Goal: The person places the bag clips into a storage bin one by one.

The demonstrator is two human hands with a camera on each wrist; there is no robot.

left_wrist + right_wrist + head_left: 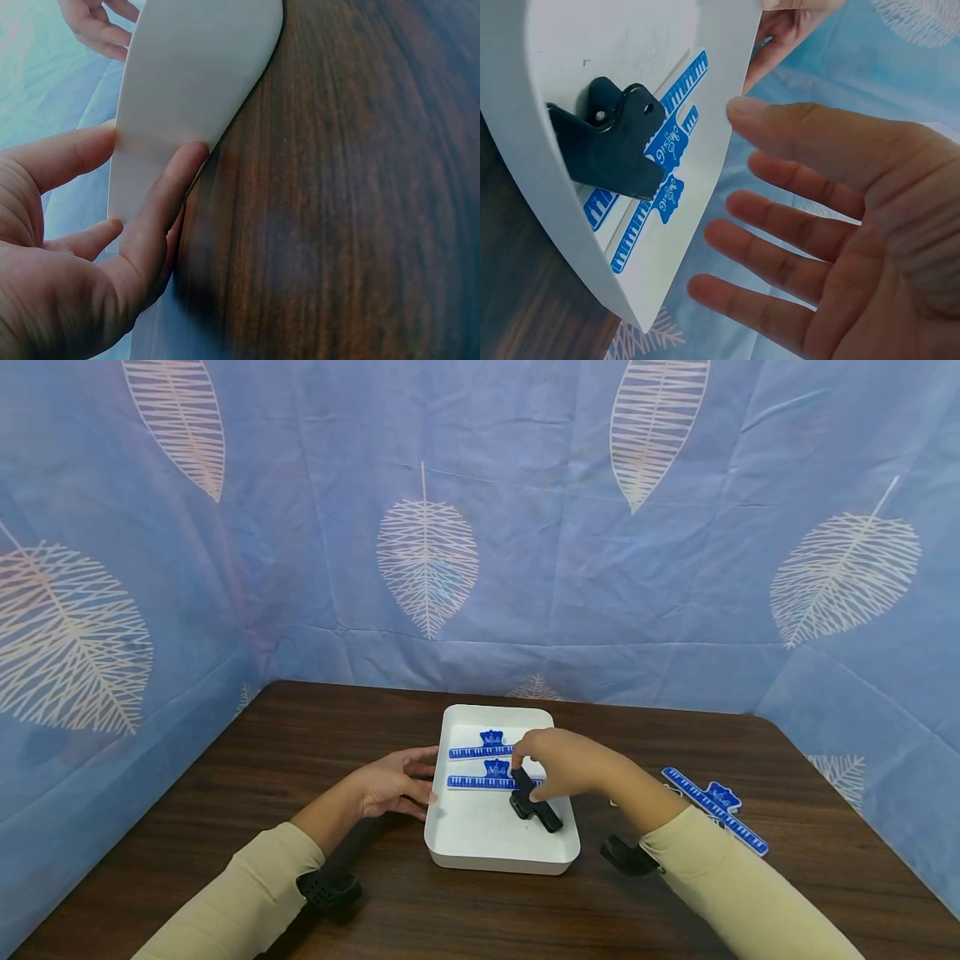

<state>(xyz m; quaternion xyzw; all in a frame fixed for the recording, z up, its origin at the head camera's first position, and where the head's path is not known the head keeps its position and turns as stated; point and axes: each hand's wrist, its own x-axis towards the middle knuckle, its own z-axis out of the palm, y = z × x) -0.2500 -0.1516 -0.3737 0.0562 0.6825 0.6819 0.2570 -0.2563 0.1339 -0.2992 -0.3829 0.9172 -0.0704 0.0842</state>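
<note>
A white tray (487, 847) stands on the table, and my left hand (393, 783) touches its left outer wall with extended fingertips (101, 146). Two blue clips with piano-key bars and "Music" lettering, an upper clip (480, 751) and a lower clip (472, 782), lie in the far half of the tray. A black clip (546, 814) lies at the tray's right, partly over the lower blue clip. Above that right side is my right hand (566, 764). In the right wrist view its spread fingers (772, 255) hold nothing and stay apart from the black clip (615, 142).
On the table to the right lies another blue piano-key clip (716, 810), with white and black pieces partly hidden by my right forearm. A blue leaf-print cloth (510, 568) hangs behind the dark wooden table (360, 718). Each wrist carries a black device.
</note>
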